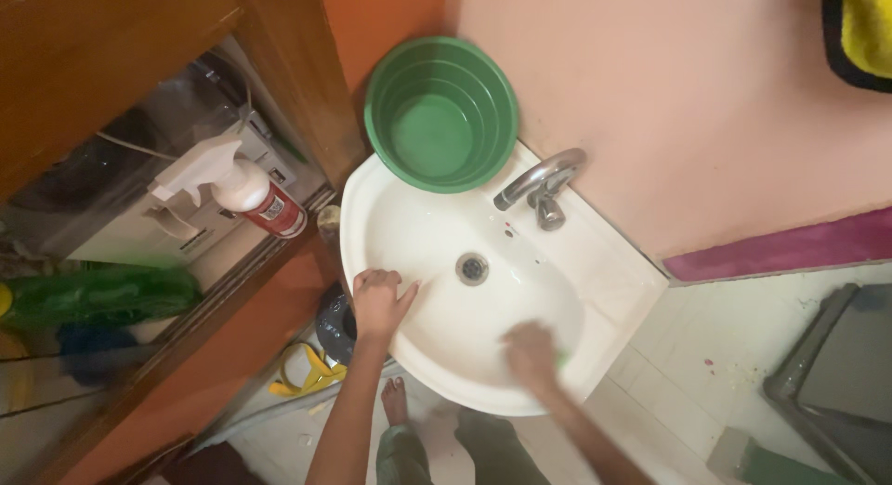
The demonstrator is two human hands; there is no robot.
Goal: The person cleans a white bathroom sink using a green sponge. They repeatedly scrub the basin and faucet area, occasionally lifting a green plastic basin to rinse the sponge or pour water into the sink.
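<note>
A white wash basin (595,271) is fixed to a pink wall, with a round metal drain (472,268) in its bowl and a chrome tap (541,180) at the back. My left hand (379,301) rests on the basin's left rim, fingers curled over the edge. My right hand (531,352) is blurred inside the bowl near the front, closed on a small green scrubbing pad (560,359) that peeks out at its side. A green plastic bowl (440,113) sits on the basin's back corner, against the wall.
A white and red spray bottle (243,190) stands on a wooden window ledge at left. A green bottle (102,294) lies lower left. My bare foot (394,399) is on the tiled floor under the basin. A grey object (836,373) sits at right.
</note>
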